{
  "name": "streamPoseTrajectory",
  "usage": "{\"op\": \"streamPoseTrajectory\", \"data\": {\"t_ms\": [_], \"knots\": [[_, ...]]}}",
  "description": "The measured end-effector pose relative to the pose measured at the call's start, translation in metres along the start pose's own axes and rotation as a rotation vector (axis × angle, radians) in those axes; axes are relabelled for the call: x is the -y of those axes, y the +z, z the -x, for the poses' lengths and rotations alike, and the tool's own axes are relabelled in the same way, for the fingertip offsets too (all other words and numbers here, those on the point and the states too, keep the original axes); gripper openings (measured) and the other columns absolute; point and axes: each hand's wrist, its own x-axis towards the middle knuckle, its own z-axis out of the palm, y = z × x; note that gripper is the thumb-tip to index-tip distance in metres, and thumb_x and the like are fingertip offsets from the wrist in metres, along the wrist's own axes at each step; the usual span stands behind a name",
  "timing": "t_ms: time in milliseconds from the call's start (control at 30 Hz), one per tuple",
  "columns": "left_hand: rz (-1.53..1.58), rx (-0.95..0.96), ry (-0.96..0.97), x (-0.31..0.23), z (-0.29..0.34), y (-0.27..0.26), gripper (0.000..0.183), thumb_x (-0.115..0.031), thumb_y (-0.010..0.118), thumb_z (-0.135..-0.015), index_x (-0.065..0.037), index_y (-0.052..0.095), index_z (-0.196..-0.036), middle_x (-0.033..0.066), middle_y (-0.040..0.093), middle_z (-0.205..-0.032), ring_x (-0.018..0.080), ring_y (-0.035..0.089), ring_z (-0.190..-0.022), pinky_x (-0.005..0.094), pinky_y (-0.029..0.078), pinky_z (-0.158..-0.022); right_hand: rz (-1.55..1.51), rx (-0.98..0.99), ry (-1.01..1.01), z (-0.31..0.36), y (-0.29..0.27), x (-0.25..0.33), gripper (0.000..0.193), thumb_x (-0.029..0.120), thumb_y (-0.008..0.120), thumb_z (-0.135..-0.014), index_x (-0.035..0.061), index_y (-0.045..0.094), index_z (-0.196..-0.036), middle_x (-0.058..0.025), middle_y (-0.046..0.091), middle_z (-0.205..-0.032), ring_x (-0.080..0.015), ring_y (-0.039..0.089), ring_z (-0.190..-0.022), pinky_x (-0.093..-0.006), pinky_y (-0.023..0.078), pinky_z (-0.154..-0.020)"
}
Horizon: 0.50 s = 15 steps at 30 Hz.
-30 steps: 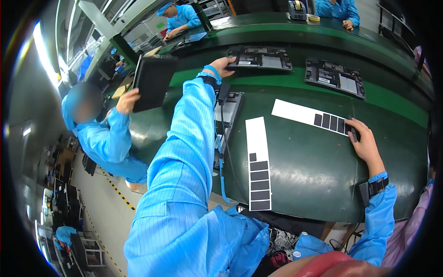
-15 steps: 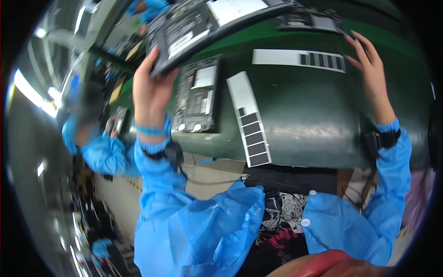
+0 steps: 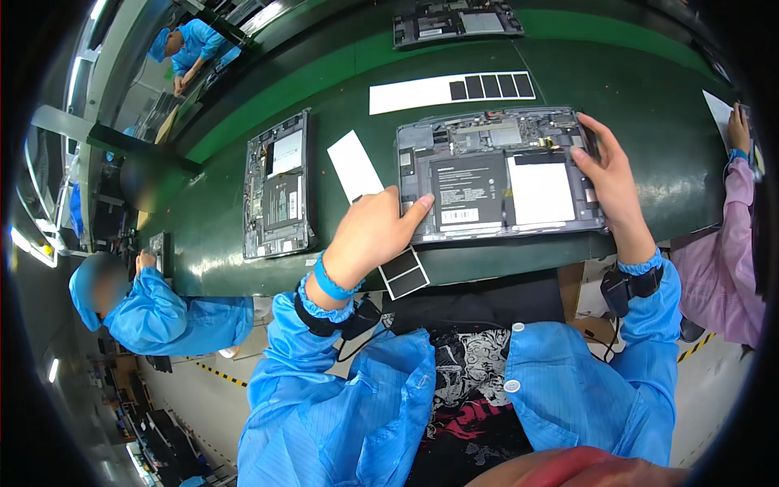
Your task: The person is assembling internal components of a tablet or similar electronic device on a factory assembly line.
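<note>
Both hands hold an opened flat electronic device [image 3: 471, 199], like a tablet without its back cover, with circuit boards, a black battery and a white panel facing up. My left hand [image 3: 369, 227] grips its left side, thumb on the top face. On the right edge, my right hand [image 3: 608, 174] has its thumb over the rim and its fingers around the far corner. Under my left hand lies a white strip with black rectangles [image 3: 355, 166], partly covered. A similar strip [image 3: 414, 96] lies just beyond the device. Another opened device [image 3: 277, 187] rests to the left.
A third opened device [image 3: 458, 23] sits at the far side of the green work surface [image 3: 211, 235]. A co-worker in blue [image 3: 162, 300] works at the left, another [image 3: 195, 49] farther off. A person in a pink sleeve [image 3: 722, 227] is at the right.
The device came from the upper left, where my left hand held it tilted, to in front of me, now nearly level. My right hand, open before, has closed on its right edge. The view has shifted.
</note>
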Motion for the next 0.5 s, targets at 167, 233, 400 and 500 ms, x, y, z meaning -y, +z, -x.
{"op": "streamPoseTrajectory", "data": {"t_ms": [167,233,400,500], "knots": [[-0.111,-0.394,0.2,-0.011,-0.035,-0.042,0.044,-0.042,0.063,-0.087,0.0,0.066,-0.075,0.0189,0.065,-0.072,0.0385,0.064,-0.07,0.0438,0.05,-0.063,0.496,-0.079,-0.443,-0.028,0.002,0.032,0.033,0.013,0.06,-0.094,-0.0007,0.057,-0.124,-0.0145,0.064,-0.115,-0.0167,0.061,-0.105,-0.0285,0.047,-0.09],[0.121,-0.378,0.367,-0.015,-0.067,-0.054,0.04,-0.039,0.063,-0.087,0.002,0.068,-0.085,0.0191,0.065,-0.088,0.0354,0.064,-0.08,0.0401,0.049,-0.07,0.17,0.069,-0.289,-0.053,0.028,0.063,0.036,0.029,0.057,-0.097,-0.0013,0.062,-0.115,-0.0149,0.069,-0.102,-0.0164,0.066,-0.094,-0.0273,0.05,-0.079],[-0.028,-0.158,0.561,-0.014,-0.164,-0.001,0.063,-0.06,0.049,-0.09,-0.008,0.064,-0.122,0.0294,0.044,-0.138,0.0468,0.034,-0.133,0.0467,0.031,-0.11,0.05,0.178,-0.11,-0.142,0.068,0.027,0.038,0.029,0.056,-0.097,-0.0067,0.059,-0.109,-0.0191,0.069,-0.097,-0.0214,0.069,-0.082,-0.0294,0.057,-0.071],[0.038,0.076,0.474,-0.003,-0.174,0.011,0.075,-0.068,0.035,-0.092,-0.012,0.045,-0.141,0.0302,0.028,-0.148,0.0454,0.024,-0.139,0.046,0.025,-0.114,0.037,0.183,0.009,-0.154,0.081,0.006,0.036,0.027,0.059,-0.095,-0.0066,0.06,-0.106,-0.0165,0.07,-0.09,-0.0184,0.069,-0.076,-0.0276,0.056,-0.066]]}}
